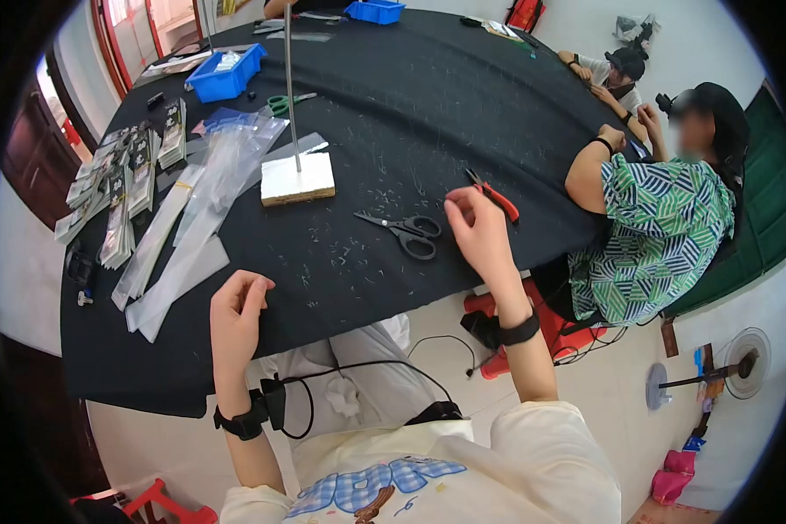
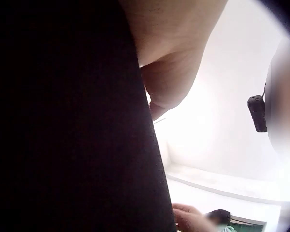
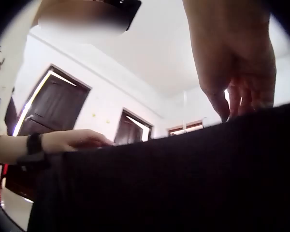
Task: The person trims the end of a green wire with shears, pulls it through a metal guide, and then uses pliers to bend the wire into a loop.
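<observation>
My left hand (image 1: pixel 236 306) rests at the near table edge, fingers loosely curled and holding nothing. My right hand (image 1: pixel 480 231) is at the table further right, its fingers bent loosely with nothing between them. In the right wrist view, the right hand's fingers (image 3: pixel 244 96) hang down to the black cloth. Black scissors (image 1: pixel 399 224) lie just left of the right hand, blades pointing left. Red-handled pliers (image 1: pixel 503 203) lie right beside it, partly behind the fingers. Clear plastic sleeves (image 1: pixel 203 205) lie in a loose pile beyond the left hand.
A white block (image 1: pixel 299 182) bears an upright metal rod. Bundled printed packets (image 1: pixel 131 188) are stacked at the left; a blue bin (image 1: pixel 225 86) and green-handled scissors (image 1: pixel 279 106) stand and lie beyond. Small clear scraps litter the black cloth. A person (image 1: pixel 664 218) sits at the right.
</observation>
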Tool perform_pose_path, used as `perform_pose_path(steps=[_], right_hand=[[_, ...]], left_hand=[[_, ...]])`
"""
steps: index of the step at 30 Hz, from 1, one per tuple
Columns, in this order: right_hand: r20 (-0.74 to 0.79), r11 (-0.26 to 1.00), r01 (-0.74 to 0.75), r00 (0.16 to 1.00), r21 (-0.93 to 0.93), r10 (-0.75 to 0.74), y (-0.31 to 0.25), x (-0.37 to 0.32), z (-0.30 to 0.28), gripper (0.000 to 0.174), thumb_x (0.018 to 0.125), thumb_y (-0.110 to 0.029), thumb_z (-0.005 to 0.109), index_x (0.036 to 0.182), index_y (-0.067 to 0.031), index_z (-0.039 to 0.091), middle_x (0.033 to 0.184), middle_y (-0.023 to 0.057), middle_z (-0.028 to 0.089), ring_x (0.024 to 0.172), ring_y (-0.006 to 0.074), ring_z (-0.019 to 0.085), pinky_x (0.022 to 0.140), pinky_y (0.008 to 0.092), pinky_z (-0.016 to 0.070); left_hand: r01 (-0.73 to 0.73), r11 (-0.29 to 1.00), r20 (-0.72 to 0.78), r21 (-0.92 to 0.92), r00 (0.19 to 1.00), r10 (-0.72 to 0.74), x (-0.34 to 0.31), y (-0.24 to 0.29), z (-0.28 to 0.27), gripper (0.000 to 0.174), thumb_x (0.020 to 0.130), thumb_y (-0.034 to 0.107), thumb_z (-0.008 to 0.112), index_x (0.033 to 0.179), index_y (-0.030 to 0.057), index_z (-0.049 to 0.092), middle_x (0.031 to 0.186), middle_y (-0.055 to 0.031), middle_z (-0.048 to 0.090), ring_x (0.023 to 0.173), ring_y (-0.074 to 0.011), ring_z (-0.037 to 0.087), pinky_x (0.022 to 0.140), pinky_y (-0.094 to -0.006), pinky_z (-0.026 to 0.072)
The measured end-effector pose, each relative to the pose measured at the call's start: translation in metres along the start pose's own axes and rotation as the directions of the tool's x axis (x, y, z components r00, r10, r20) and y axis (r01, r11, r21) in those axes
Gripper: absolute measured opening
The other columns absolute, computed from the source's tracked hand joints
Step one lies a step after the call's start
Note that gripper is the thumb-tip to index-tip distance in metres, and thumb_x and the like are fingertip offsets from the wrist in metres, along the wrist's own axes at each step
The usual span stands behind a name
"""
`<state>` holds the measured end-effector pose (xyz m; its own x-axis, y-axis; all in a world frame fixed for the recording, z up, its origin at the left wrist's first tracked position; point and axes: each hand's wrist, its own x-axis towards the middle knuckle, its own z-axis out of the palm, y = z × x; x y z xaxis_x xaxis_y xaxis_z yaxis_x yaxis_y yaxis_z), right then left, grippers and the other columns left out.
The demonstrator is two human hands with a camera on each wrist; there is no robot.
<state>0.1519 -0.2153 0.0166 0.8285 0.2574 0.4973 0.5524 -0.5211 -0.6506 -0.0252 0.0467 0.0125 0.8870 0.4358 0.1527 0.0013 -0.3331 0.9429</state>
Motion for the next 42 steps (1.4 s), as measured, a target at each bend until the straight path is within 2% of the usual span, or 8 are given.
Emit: perform_pose_path(steps=[11, 15, 18, 19, 25, 37, 40, 42], right_hand=[[0.001, 0.991, -0.048, 0.999, -0.129, 0.048, 0.012, -0.001, 0.016, 0.015, 0.076, -0.009, 0.062, 0.089, -0.0036, 0.059, 0.066, 0.0041, 0.057, 0.049, 0.0102, 0.046, 0.049, 0.0238, 0.0387], [0.127, 0.979, 0.112, 0.988, -0.172, -0.09, 0.008, 0.002, 0.006, 0.013, 0.074, -0.007, 0.062, 0.086, -0.0042, 0.061, 0.067, 0.0041, 0.057, 0.051, 0.011, 0.049, 0.049, 0.0239, 0.04], [0.25, 0.966, 0.206, 0.955, -0.157, -0.163, -0.004, 0.02, -0.006, 0.008, 0.072, -0.006, 0.061, 0.079, -0.0018, 0.06, 0.068, 0.0098, 0.056, 0.061, 0.0228, 0.056, 0.059, 0.0318, 0.0447], [0.286, 0.949, 0.259, 0.937, -0.18, -0.201, -0.003, 0.029, -0.005, 0.01, 0.074, -0.006, 0.062, 0.083, -0.0009, 0.061, 0.071, 0.0081, 0.061, 0.055, 0.0136, 0.054, 0.053, 0.0249, 0.0435], [0.397, 0.957, 0.199, 0.912, -0.21, -0.102, -0.001, 0.05, 0.012, 0.013, 0.074, -0.009, 0.062, 0.083, -0.0005, 0.063, 0.073, 0.0088, 0.062, 0.062, 0.0146, 0.058, 0.059, 0.0259, 0.0459], [0.292, 0.975, 0.022, 0.955, -0.221, 0.045, 0.011, 0.045, 0.026, 0.02, 0.075, -0.014, 0.062, 0.087, 0.002, 0.064, 0.074, 0.0098, 0.064, 0.054, 0.013, 0.06, 0.053, 0.0235, 0.0463], [0.251, 0.972, -0.048, 0.962, -0.228, 0.107, 0.008, 0.045, 0.027, 0.018, 0.071, -0.013, 0.065, 0.081, 0.0011, 0.066, 0.076, 0.0137, 0.065, 0.071, 0.0222, 0.063, 0.068, 0.0299, 0.0483], [0.31, 0.963, -0.034, 0.943, -0.266, 0.119, 0.01, 0.048, 0.027, 0.021, 0.076, -0.016, 0.062, 0.087, 0.0016, 0.064, 0.079, 0.0106, 0.064, 0.053, 0.0128, 0.059, 0.052, 0.0237, 0.046]], left_hand=[[0.014, 0.999, -0.004, -0.036, 1.0, -0.014, 0.0, -0.001, 0.001, 0.018, 0.086, 0.013, 0.05, 0.078, -0.0015, 0.057, 0.064, 0.0015, 0.048, 0.059, -0.0041, 0.04, 0.052, -0.0189, 0.0303], [-0.001, 0.998, -0.011, -0.059, 1.0, 0.0, 0.001, -0.003, 0.0, 0.018, 0.086, 0.014, 0.051, 0.078, -0.0013, 0.057, 0.064, 0.0019, 0.047, 0.059, -0.004, 0.04, 0.051, -0.0184, 0.0299], [-0.003, 0.998, -0.014, -0.068, 1.0, 0.002, 0.0, -0.004, 0.0, 0.017, 0.086, 0.014, 0.051, 0.079, -0.001, 0.057, 0.064, 0.0019, 0.048, 0.059, -0.004, 0.04, 0.052, -0.0181, 0.0298], [0.004, 0.998, -0.011, -0.068, 1.0, -0.005, 0.0, -0.003, 0.0, 0.017, 0.086, 0.014, 0.051, 0.079, -0.001, 0.057, 0.064, 0.0019, 0.048, 0.059, -0.004, 0.04, 0.052, -0.0181, 0.0298], [0.021, 0.996, -0.005, -0.087, 1.0, -0.021, -0.001, -0.004, -0.002, 0.018, 0.086, 0.015, 0.049, 0.079, 0.0006, 0.057, 0.063, 0.0033, 0.045, 0.059, -0.0037, 0.037, 0.054, -0.0183, 0.029], [-0.013, 0.998, 0.015, -0.067, 1.0, 0.014, -0.002, -0.009, -0.003, 0.018, 0.087, 0.015, 0.049, 0.078, 0.001, 0.057, 0.064, 0.0031, 0.046, 0.059, -0.0038, 0.038, 0.052, -0.0181, 0.0294], [-0.005, 0.998, 0.013, -0.068, 1.0, 0.006, -0.002, -0.007, -0.003, 0.018, 0.087, 0.016, 0.049, 0.078, 0.0011, 0.057, 0.063, 0.0032, 0.045, 0.059, -0.0038, 0.038, 0.052, -0.0181, 0.0294], [0.007, 0.999, 0.013, -0.051, 1.0, -0.006, -0.002, -0.007, -0.003, 0.018, 0.087, 0.016, 0.05, 0.078, 0.0012, 0.057, 0.063, 0.0033, 0.045, 0.059, -0.0037, 0.038, 0.053, -0.0181, 0.0294]])
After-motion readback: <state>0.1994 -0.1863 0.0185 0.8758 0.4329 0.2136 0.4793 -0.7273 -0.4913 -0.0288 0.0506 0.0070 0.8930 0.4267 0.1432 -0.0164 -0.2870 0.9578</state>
